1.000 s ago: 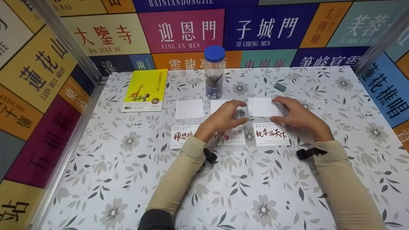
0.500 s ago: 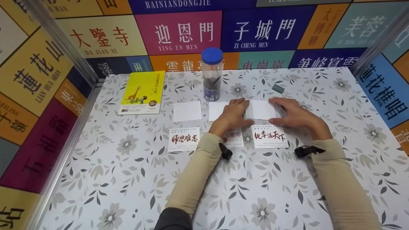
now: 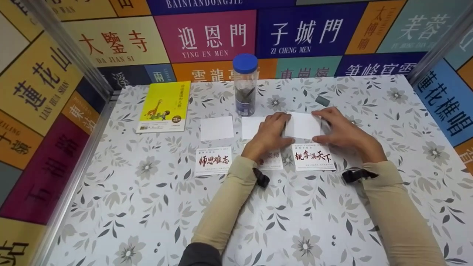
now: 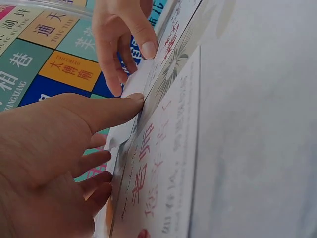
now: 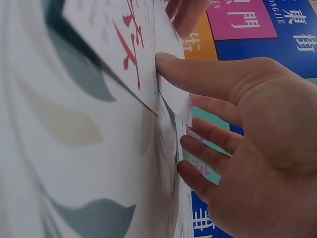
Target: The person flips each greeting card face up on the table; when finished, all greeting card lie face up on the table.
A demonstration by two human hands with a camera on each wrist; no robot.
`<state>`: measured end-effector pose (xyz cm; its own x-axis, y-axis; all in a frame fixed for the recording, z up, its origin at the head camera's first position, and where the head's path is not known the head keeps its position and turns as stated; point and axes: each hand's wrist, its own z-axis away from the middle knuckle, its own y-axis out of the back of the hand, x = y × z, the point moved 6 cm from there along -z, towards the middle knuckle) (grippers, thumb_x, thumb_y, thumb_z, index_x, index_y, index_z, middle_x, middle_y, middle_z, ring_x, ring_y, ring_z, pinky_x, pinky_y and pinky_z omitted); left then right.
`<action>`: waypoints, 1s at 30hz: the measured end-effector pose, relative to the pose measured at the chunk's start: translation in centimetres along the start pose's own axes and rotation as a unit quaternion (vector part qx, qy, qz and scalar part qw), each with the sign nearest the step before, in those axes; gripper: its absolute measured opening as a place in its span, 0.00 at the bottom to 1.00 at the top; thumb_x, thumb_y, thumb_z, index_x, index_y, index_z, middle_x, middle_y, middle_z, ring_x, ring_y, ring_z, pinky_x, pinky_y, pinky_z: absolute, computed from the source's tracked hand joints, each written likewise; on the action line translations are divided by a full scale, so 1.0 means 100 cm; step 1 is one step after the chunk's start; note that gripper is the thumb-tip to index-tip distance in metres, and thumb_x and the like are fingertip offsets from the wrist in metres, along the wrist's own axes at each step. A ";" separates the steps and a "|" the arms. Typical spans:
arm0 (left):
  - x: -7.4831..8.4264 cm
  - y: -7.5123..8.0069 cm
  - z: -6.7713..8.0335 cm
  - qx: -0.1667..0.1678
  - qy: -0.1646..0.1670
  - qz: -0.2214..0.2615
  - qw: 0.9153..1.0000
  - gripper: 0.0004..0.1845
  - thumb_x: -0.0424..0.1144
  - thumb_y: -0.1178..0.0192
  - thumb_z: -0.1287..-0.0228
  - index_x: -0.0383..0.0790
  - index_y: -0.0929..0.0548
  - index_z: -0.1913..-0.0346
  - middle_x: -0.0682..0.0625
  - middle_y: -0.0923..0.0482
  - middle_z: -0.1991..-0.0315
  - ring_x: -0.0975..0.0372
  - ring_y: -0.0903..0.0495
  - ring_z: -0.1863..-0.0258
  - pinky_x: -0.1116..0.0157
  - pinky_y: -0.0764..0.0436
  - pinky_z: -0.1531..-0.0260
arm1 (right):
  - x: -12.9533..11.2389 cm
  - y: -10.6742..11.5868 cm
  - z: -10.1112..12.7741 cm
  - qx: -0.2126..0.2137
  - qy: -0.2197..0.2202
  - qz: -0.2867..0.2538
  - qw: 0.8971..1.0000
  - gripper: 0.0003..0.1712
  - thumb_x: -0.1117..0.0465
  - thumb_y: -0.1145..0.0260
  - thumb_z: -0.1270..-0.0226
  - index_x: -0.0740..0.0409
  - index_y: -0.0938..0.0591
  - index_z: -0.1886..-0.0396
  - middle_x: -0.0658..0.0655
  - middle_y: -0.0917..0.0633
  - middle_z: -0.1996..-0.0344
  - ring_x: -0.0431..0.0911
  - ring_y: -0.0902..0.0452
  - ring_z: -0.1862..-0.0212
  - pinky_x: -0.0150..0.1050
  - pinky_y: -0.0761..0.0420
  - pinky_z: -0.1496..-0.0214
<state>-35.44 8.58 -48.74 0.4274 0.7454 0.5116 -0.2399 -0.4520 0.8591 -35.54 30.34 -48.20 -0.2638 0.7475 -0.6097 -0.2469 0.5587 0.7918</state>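
A blank white card (image 3: 303,125) lies between my two hands, slightly turned. My left hand (image 3: 269,133) touches or nearly touches its left edge, fingers at the far corner and thumb toward the near one. On the opposite side, my right hand (image 3: 342,129) spans the right edge the same way, its fingers (image 5: 213,134) relaxed and apart. Just nearer lies a card with red brush lettering (image 3: 314,157). My left hand partly covers another blank card (image 3: 251,127) and a printed card (image 3: 272,159). Exact fingertip contact is hard to tell.
Another blank card (image 3: 217,128) and a red-lettered card (image 3: 213,159) lie left. A yellow book (image 3: 166,103) is at the back left. A clear jar with a blue lid (image 3: 245,85) stands behind the cards. A small dark green cylinder (image 3: 322,100) lies behind my right hand.
My left hand has moved right to the blank card, uncovering the left lettered card. The blank card has shifted slightly away and turned a little. My right hand stays near its right edge.
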 end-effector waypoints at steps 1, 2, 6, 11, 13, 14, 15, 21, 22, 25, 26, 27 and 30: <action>0.001 0.000 0.000 0.004 -0.001 0.003 1.000 0.44 0.54 0.31 0.40 0.50 0.37 0.24 0.51 0.38 0.25 0.56 0.40 0.25 0.56 0.38 0.26 | 0.000 0.000 0.001 0.003 -0.005 0.001 1.000 0.53 0.57 0.19 0.47 0.50 0.36 0.23 0.62 0.35 0.34 0.59 0.36 0.34 0.61 0.38 0.28; 0.002 0.001 0.001 0.006 -0.002 0.006 1.000 0.44 0.53 0.30 0.40 0.50 0.37 0.24 0.52 0.37 0.25 0.56 0.39 0.25 0.56 0.37 0.27 | 0.000 0.001 0.001 0.007 -0.012 0.003 1.000 0.53 0.57 0.19 0.47 0.51 0.36 0.23 0.63 0.36 0.35 0.59 0.36 0.35 0.61 0.37 0.29; 0.005 0.001 0.001 0.009 -0.009 0.008 1.000 0.42 0.52 0.31 0.39 0.50 0.36 0.24 0.52 0.35 0.26 0.57 0.37 0.26 0.56 0.34 0.29 | -0.003 0.007 0.001 0.045 -0.026 -0.002 0.999 0.43 0.60 0.23 0.42 0.54 0.31 0.27 0.63 0.35 0.39 0.59 0.33 0.39 0.59 0.33 0.32; 0.009 0.002 0.002 0.027 -0.021 0.006 0.999 0.39 0.50 0.34 0.35 0.49 0.35 0.24 0.52 0.39 0.23 0.58 0.42 0.23 0.55 0.35 0.28 | -0.007 0.019 0.002 0.118 0.000 -0.026 0.993 0.24 0.60 0.32 0.31 0.50 0.22 0.36 0.57 0.24 0.43 0.50 0.23 0.52 0.38 0.22 0.50; 0.014 0.003 0.002 0.044 -0.028 0.003 0.999 0.37 0.52 0.36 0.34 0.50 0.34 0.24 0.49 0.43 0.21 0.55 0.46 0.22 0.55 0.38 0.25 | -0.009 0.024 0.003 0.144 0.001 -0.042 0.989 0.22 0.57 0.33 0.30 0.46 0.20 0.37 0.54 0.20 0.43 0.46 0.20 0.58 0.31 0.20 0.60; 0.017 0.004 0.002 0.054 -0.036 0.005 0.998 0.36 0.54 0.36 0.34 0.51 0.32 0.25 0.48 0.45 0.21 0.54 0.47 0.21 0.54 0.39 0.25 | -0.011 0.027 0.004 0.156 0.002 -0.052 0.986 0.22 0.56 0.33 0.30 0.44 0.20 0.37 0.54 0.18 0.44 0.45 0.19 0.60 0.28 0.20 0.64; 0.021 0.005 0.002 0.064 -0.047 0.011 0.997 0.36 0.56 0.36 0.34 0.51 0.31 0.26 0.47 0.45 0.20 0.54 0.47 0.21 0.55 0.40 0.24 | -0.013 0.029 0.005 0.167 0.004 -0.065 0.984 0.22 0.55 0.33 0.30 0.42 0.20 0.37 0.53 0.17 0.44 0.43 0.17 0.61 0.26 0.21 0.67; 0.046 0.012 0.001 0.074 -0.129 0.171 0.974 0.39 0.60 0.35 0.36 0.49 0.32 0.26 0.53 0.34 0.27 0.62 0.28 0.32 0.71 0.28 0.34 | -0.047 0.036 0.009 0.173 0.054 -0.159 0.970 0.23 0.54 0.37 0.26 0.49 0.22 0.33 0.62 0.16 0.45 0.46 0.13 0.59 0.30 0.14 0.63; 0.048 0.013 0.000 0.071 -0.132 0.207 0.967 0.39 0.59 0.35 0.36 0.49 0.33 0.26 0.55 0.33 0.28 0.64 0.26 0.35 0.73 0.24 0.38 | -0.054 0.035 0.010 0.161 0.062 -0.175 0.969 0.23 0.54 0.40 0.24 0.52 0.23 0.32 0.64 0.17 0.44 0.49 0.13 0.57 0.32 0.13 0.60; 0.049 0.016 -0.001 0.078 -0.126 0.299 0.943 0.38 0.55 0.33 0.36 0.49 0.34 0.26 0.54 0.30 0.30 0.63 0.21 0.39 0.73 0.19 0.44 | -0.075 0.034 0.014 0.131 0.082 -0.198 0.968 0.24 0.54 0.50 0.19 0.56 0.25 0.31 0.65 0.20 0.39 0.57 0.16 0.50 0.35 0.13 0.54; 0.048 0.017 -0.002 0.081 -0.119 0.326 0.934 0.38 0.53 0.32 0.37 0.49 0.34 0.27 0.54 0.30 0.30 0.63 0.20 0.39 0.72 0.19 0.45 | -0.080 0.033 0.015 0.124 0.089 -0.201 0.968 0.24 0.54 0.52 0.18 0.57 0.24 0.31 0.65 0.21 0.37 0.59 0.17 0.49 0.35 0.13 0.53; 0.047 0.017 -0.002 0.085 -0.113 0.348 0.927 0.38 0.51 0.32 0.37 0.49 0.34 0.27 0.53 0.29 0.31 0.63 0.20 0.40 0.72 0.18 0.46 | -0.083 0.032 0.016 0.119 0.097 -0.204 0.967 0.24 0.55 0.54 0.17 0.58 0.24 0.32 0.65 0.21 0.37 0.61 0.18 0.48 0.35 0.13 0.53; 0.042 0.019 -0.001 0.098 -0.103 0.376 0.916 0.36 0.44 0.33 0.35 0.48 0.35 0.27 0.49 0.27 0.33 0.62 0.17 0.43 0.72 0.17 0.48 | -0.083 0.028 0.015 0.116 0.116 -0.200 0.966 0.23 0.57 0.54 0.17 0.58 0.21 0.35 0.64 0.20 0.38 0.62 0.18 0.49 0.34 0.13 0.54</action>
<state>-34.23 10.93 -44.98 0.3662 0.0889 0.9263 -0.3822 -0.8933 0.2368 -32.68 26.23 -40.84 -0.3995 0.3700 -0.8387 -0.1645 0.8711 0.4627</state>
